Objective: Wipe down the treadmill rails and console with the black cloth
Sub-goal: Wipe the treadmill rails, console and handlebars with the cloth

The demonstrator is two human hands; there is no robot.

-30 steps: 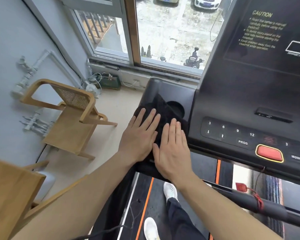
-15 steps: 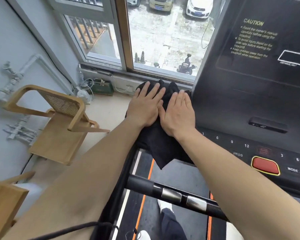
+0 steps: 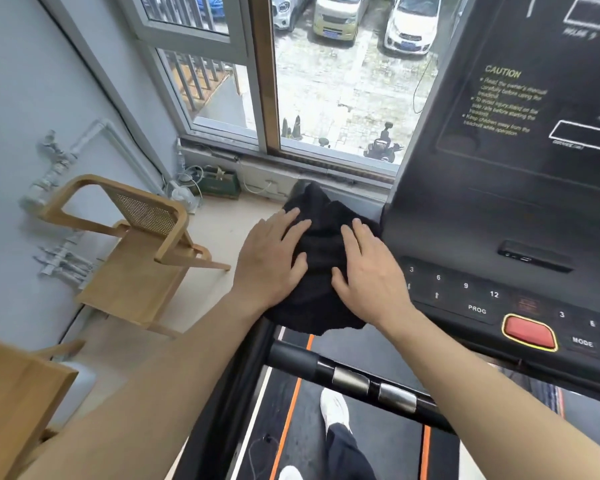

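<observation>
Treadmill console, black, slanted plastic panel (image 3: 499,209), fills the right of the view from near to far; numbered keys (image 3: 465,285) along its near edge; smooth hard face, judged easy to wipe, though a heavy press could trigger keys
Window, aluminium-framed, far centre (image 3: 340,91), looks down on a wet car park; grey wall (image 3: 32,98) to the left, pale floor (image 3: 222,216) below
Wooden armchair with cane back (image 3: 132,271), left, well apart from the treadmill
Running belt, dark with orange stripes (image 3: 399,441), near centre
Black crossbar rail with two silver grip plates (image 3: 298,363), near, below the console's left wing
Black cloth, soft crumpled fabric (image 3: 321,244), lies bunched on the console's left wing, just left of the keys, near edge overhanging; judged light, limp, prone to ride up; best driven by flat palms on top, or gathered at its near edge to carry
Left hand (image 3: 269,261) and right hand (image 3: 371,275), both flat, fingers straight and spread, pressing the cloth side by side, just apart, dark fabric showing between them
Oval red stop button, yellow-ringed (image 3: 529,332), right of the hands, clear of the cloth
</observation>
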